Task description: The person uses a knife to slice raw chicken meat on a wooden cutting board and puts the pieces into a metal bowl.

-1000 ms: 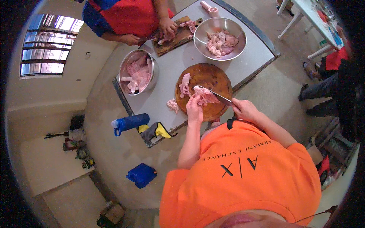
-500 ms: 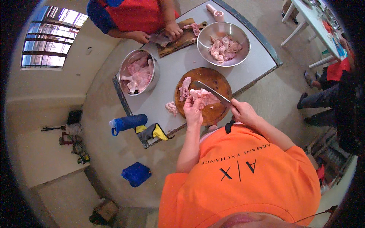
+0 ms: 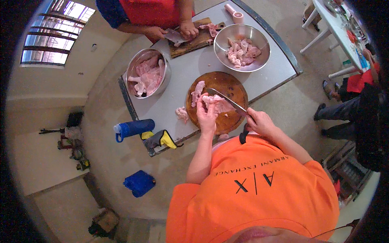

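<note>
On a round wooden cutting board [image 3: 233, 121] lies a piece of raw chicken [image 3: 221, 106], pale pink. My left hand [image 3: 206, 115] grips its left side with bent fingers. My right hand [image 3: 259, 120] is closed round the handle of a knife [image 3: 227, 98], whose blade slants up and left across the chicken. A strip of raw meat [image 3: 197, 92] rests at the board's left part. Just off the board, on the table, sits a small heap of trimmings [image 3: 182, 114].
Metal bowls of raw chicken stand left [image 3: 130, 83] and far right [image 3: 263, 60]. Across the table [image 3: 182, 87] a co-worker's hands [image 3: 187, 30] work with a cleaver [image 3: 175, 36] on a rectangular board [image 3: 190, 47]. A blue bottle [image 3: 137, 128] and a grey-yellow cloth [image 3: 162, 139] lie near the left corner.
My left fingers have shifted slightly on the chicken. The knife stays across it, in nearly the same place. Across the table, the co-worker's cleaver has changed its angle a little.
</note>
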The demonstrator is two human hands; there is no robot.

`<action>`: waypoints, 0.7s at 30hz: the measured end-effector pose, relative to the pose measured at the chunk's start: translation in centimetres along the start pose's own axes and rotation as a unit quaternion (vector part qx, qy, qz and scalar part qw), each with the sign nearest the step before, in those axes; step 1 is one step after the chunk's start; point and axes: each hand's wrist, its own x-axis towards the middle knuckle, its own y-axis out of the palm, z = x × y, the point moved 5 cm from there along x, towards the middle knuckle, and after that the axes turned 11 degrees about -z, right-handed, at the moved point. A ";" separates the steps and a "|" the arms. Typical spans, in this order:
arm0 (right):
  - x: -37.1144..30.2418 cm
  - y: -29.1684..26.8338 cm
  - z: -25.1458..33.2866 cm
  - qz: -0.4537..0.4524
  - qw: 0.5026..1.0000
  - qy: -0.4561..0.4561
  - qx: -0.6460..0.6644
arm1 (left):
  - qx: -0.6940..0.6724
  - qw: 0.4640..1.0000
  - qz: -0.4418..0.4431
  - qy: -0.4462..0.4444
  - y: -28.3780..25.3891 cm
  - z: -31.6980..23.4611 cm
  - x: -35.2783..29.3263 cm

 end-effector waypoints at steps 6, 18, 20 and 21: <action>-0.2 0.0 -0.3 -0.018 0.999 0.026 -0.010 | 0.050 0.998 -0.014 0.045 -1.6 1.7 1.0; -1.3 0.6 -0.8 -0.020 0.995 0.061 -0.079 | 0.343 0.912 -0.012 0.223 -5.4 4.2 2.3; -1.8 1.3 -0.8 -0.013 0.994 0.044 -0.098 | 0.475 0.829 -0.026 0.294 -5.1 3.4 1.8; -1.9 1.5 -0.8 -0.007 0.993 0.039 -0.108 | 0.484 0.825 -0.023 0.290 -4.7 3.1 1.6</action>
